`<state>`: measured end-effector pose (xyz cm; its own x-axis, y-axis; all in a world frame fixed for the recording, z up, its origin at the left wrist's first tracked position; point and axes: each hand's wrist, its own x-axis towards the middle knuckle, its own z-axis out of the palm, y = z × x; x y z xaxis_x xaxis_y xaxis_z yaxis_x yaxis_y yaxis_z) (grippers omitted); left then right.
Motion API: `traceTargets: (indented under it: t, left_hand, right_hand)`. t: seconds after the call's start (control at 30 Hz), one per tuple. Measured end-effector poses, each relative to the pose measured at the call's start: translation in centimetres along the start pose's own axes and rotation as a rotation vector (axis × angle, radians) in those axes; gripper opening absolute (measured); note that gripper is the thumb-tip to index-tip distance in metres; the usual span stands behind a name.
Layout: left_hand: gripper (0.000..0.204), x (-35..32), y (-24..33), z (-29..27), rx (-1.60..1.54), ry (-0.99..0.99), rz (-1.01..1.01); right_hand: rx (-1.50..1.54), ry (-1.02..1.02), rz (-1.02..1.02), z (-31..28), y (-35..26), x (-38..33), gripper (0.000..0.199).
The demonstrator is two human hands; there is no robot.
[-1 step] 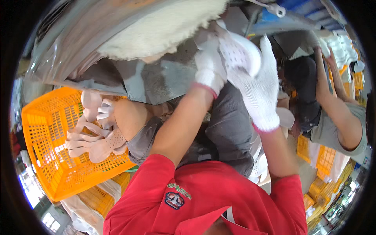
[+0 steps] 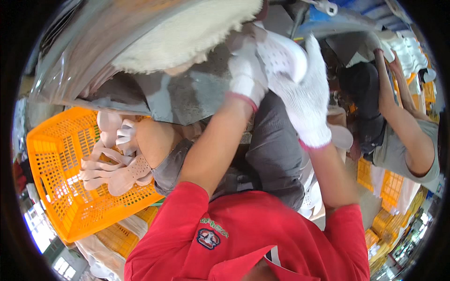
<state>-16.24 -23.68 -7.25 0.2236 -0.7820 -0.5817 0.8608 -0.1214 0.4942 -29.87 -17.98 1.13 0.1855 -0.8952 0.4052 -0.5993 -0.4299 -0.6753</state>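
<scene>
Both of my hands wear white knit gloves. Between them is a white foam shoe (image 2: 276,52) with rows of small holes and a rounded, thick rim. My left hand (image 2: 246,70) closes on its left side; motion blurs those fingers, and part of the shoe's far end is hidden there. My right hand (image 2: 302,96) grips the near end, thumb side against the shoe, with some fingers stretched upward beyond it. Just left of the shoe is a big cream buffing wheel (image 2: 183,37) with a fluffy, frayed edge, set in a grey metal housing.
An orange plastic basket (image 2: 56,187) at my left holds several pale perforated shoe pieces (image 2: 123,180). Grey sheet metal (image 2: 187,93) sits under the wheel. More white shoes (image 2: 311,196) lie by my right thigh. A co-worker (image 2: 403,136) works at the right, near stacked white shoes (image 2: 405,54).
My hands and the shoe have shifted slightly left. The shoe stays gripped in both hands.
</scene>
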Motion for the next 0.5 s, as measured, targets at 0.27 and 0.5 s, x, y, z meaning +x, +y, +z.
traceTargets:
  t: [0.27, 0.5]
  left_hand:
    - [0.062, 5.1, 4.5, -5.4, 0.498, -0.139, 0.026]
    - [0.059, -1.5, 7.8, -13.3, 1.278, -0.168, 0.547]
  right_hand:
    - [-0.099, -0.021, 0.058, 5.1, 1.4, 5.0, 0.065]
    - [-0.640, -0.037, -0.633, 9.1, 7.9, 9.0, 0.023]
